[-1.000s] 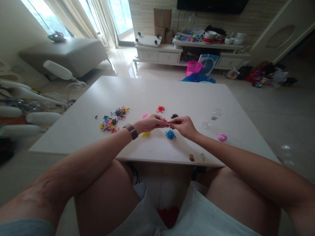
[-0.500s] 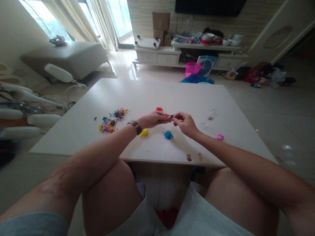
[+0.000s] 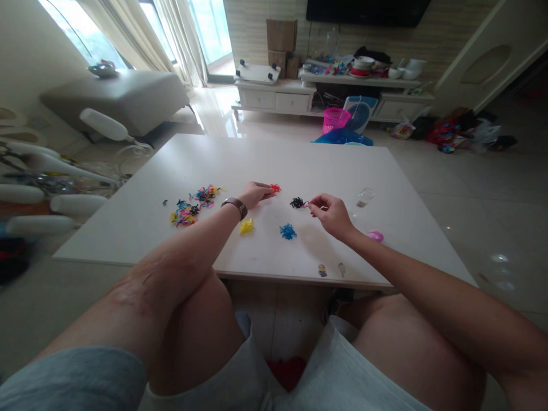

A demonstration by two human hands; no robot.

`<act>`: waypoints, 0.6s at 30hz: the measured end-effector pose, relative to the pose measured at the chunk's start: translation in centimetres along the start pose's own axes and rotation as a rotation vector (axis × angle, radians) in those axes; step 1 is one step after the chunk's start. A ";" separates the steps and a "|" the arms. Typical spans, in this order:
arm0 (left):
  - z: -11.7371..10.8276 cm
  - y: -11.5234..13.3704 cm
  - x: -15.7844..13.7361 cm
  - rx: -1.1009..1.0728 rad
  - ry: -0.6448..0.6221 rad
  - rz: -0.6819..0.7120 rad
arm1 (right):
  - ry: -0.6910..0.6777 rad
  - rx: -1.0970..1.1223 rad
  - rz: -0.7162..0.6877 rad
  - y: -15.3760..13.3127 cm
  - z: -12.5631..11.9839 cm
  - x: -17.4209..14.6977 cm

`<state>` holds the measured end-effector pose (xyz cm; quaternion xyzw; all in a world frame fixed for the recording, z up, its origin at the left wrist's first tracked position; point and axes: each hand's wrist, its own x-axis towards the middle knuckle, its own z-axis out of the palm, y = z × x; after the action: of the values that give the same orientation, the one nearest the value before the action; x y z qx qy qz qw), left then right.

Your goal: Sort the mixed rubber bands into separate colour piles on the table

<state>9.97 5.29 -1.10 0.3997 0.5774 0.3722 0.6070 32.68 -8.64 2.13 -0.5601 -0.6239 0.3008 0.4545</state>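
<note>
At a small pile of red strip-like pieces (image 3: 276,187), my left hand (image 3: 256,194) has its fingertips pressed together; whether a piece is between them is hard to see. My right hand (image 3: 331,212) pinches a small thin strip, pinkish and dark, just right of a pile of black strips (image 3: 297,202). Nearer me lie a yellow pile (image 3: 246,227) and a blue pile (image 3: 288,231). Mixed coloured strips (image 3: 185,214) are heaped left of my left forearm, with a second mixed heap (image 3: 205,196) behind. Pink pieces show partly beneath my left hand.
On the white table (image 3: 240,157), a clear container (image 3: 366,197) and a pink item (image 3: 375,235) lie at right. A small cartoon figure (image 3: 322,270) and a small pale item (image 3: 341,269) sit by the front edge. White chairs (image 3: 103,124) stand left.
My hands have parted. The left moved left and back to the red pile; the right shifted slightly right. The black pile is now uncovered between them.
</note>
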 end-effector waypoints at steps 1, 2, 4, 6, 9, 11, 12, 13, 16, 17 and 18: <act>0.0 0.2 0.0 -0.031 0.005 0.001 | 0.002 -0.004 -0.002 0.1 -0.1 0.0; 0.0 0.3 0.0 -0.055 0.014 0.008 | 0.005 -0.007 -0.003 0.2 -0.2 0.0; -0.2 0.6 -0.2 -0.080 0.051 0.037 | 0.005 -0.004 -0.002 0.4 -0.5 0.0; -0.3 0.8 -0.7 -0.063 0.056 0.069 | 0.000 0.009 0.006 0.7 -0.7 0.0; -0.1 1.0 -2.4 0.021 -0.077 0.118 | -0.014 0.034 0.022 0.8 -0.8 0.1; 0.3 1.0 -3.9 0.054 -0.243 0.165 | -0.026 0.046 0.028 0.7 -0.7 0.1; 0.6 1.0 -4.6 0.062 -0.333 0.178 | -0.034 0.049 0.029 0.7 -0.6 0.2; 0.9 1.0 -5.3 0.072 -0.422 0.180 | -0.041 0.051 0.028 0.6 -0.5 0.2; 1.7 0.5 -6.9 0.112 -0.622 0.179 | -0.068 0.053 0.021 0.3 0.1 0.2; 1.9 0.3 -7.3 0.125 -0.658 0.187 | -0.081 0.055 0.016 0.2 0.3 0.2; 2.1 0.0 -7.6 0.133 -0.678 0.197 | -0.095 0.055 0.011 0.1 0.6 0.2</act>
<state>11.65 -1.73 1.97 0.5928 0.3251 0.2367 0.6978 32.23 -8.34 1.86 -0.5359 -0.6333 0.3465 0.4377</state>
